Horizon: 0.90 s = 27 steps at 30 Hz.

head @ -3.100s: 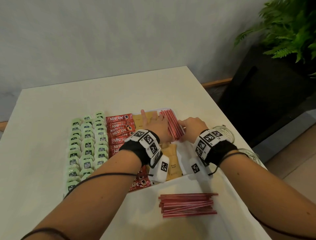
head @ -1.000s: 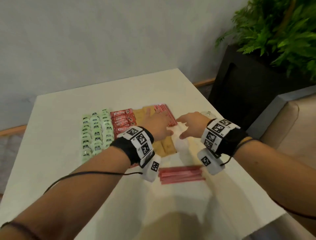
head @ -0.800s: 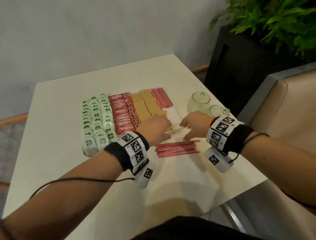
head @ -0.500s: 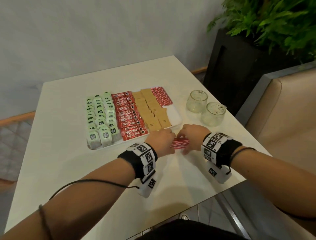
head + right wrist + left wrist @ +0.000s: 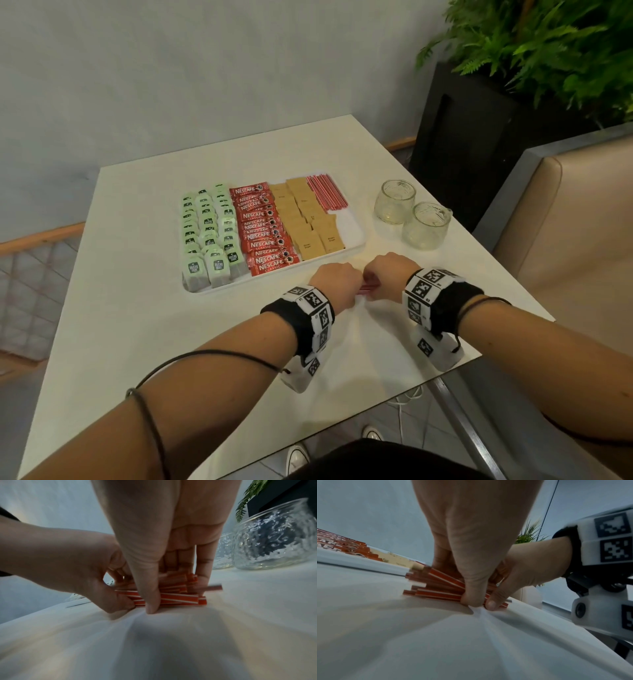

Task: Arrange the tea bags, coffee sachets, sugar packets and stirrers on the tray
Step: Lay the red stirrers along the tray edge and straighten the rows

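Note:
A bundle of red-and-white stirrers (image 5: 369,287) lies on the table just in front of the white tray (image 5: 352,229). My left hand (image 5: 337,282) and right hand (image 5: 388,275) both grip this bundle from above, thumbs on the near side (image 5: 436,588) (image 5: 180,599). On the tray, green tea bags (image 5: 209,233) fill the left, red coffee sachets (image 5: 263,228) the middle, brown sugar packets (image 5: 306,216) come after them, and another row of stirrers (image 5: 325,192) lies at the far right corner. The tray's near right corner is bare.
Two empty textured glass jars (image 5: 395,202) (image 5: 426,226) stand right of the tray. The table edge runs close behind my wrists. A beige seat (image 5: 575,219) and a black planter (image 5: 479,137) with a fern stand to the right.
Both hands left the stirrers on the tray, drew back toward me and closed around the loose stirrer bundle on the table. The head view pulled back and rose.

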Each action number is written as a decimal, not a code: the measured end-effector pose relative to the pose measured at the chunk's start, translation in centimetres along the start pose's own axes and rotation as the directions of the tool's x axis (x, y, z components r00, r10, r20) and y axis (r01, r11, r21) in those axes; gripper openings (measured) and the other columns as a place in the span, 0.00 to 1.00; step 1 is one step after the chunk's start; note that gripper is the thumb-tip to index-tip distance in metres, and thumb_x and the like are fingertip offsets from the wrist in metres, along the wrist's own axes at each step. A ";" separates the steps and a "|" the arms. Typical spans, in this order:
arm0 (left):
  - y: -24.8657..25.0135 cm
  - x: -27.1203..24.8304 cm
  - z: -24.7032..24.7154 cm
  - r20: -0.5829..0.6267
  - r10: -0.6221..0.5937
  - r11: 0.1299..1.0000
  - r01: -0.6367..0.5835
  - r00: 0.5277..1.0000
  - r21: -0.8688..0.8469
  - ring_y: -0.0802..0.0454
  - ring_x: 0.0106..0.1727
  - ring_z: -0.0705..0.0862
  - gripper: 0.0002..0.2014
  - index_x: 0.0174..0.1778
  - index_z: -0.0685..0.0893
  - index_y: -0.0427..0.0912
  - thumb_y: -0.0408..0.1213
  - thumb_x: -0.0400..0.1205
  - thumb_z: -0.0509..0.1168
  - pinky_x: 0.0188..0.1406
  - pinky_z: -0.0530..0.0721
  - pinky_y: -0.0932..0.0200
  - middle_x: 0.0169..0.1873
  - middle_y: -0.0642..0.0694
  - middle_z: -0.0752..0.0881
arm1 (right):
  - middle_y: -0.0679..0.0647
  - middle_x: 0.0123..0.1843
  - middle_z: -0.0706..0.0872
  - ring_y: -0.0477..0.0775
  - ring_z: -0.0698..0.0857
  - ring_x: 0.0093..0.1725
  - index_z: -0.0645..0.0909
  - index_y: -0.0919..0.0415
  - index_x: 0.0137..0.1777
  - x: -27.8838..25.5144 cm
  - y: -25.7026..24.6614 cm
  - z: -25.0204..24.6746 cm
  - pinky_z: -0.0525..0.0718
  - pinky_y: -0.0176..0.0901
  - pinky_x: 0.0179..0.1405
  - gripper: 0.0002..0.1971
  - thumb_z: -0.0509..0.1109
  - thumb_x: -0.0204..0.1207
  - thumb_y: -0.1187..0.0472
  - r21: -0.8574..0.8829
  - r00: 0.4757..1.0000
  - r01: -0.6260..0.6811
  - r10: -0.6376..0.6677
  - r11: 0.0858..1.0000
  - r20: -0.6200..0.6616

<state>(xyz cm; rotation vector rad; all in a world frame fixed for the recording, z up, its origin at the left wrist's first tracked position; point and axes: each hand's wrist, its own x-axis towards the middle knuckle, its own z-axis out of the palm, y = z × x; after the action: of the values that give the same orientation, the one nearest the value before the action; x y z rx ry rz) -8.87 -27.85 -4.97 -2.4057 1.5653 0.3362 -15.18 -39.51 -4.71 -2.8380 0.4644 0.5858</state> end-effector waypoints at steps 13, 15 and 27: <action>-0.2 -0.6 1.2 0.036 0.001 0.990 0.004 0.999 -0.140 0.35 0.56 0.84 0.14 0.67 0.72 0.32 0.33 0.90 0.48 0.43 0.73 0.50 0.61 0.34 0.79 | 0.53 0.41 0.88 0.50 0.82 0.40 0.85 0.56 0.47 -0.5 1.4 1.1 0.76 0.40 0.41 0.08 0.74 0.72 0.54 0.250 0.996 0.080 -0.085 0.965 0.009; -0.7 -0.7 0.4 0.104 0.006 0.968 0.021 0.995 -0.251 0.37 0.55 0.84 0.13 0.67 0.71 0.34 0.35 0.90 0.49 0.43 0.73 0.51 0.58 0.35 0.83 | 0.52 0.37 0.90 0.46 0.84 0.34 0.86 0.55 0.44 -0.6 1.9 -0.4 0.81 0.40 0.39 0.07 0.78 0.70 0.54 0.375 0.994 0.087 -0.107 0.923 0.032; -6.3 -3.7 -5.0 -0.033 -0.157 -0.082 -0.046 0.987 -0.996 0.58 0.28 0.72 0.07 0.49 0.77 0.44 0.40 0.90 0.57 0.33 0.77 0.62 0.29 0.52 0.75 | 0.39 0.71 0.68 0.45 0.81 0.60 0.51 0.44 0.85 0.2 -1.7 -8.1 0.81 0.44 0.60 0.60 0.85 0.56 0.44 0.649 0.887 0.317 0.026 0.691 -0.461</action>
<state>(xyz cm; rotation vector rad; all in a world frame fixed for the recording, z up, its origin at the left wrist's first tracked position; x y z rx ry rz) -4.27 -23.81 1.46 -3.5204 1.3088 2.1269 -11.62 -40.04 2.72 -2.1721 0.4004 -0.2643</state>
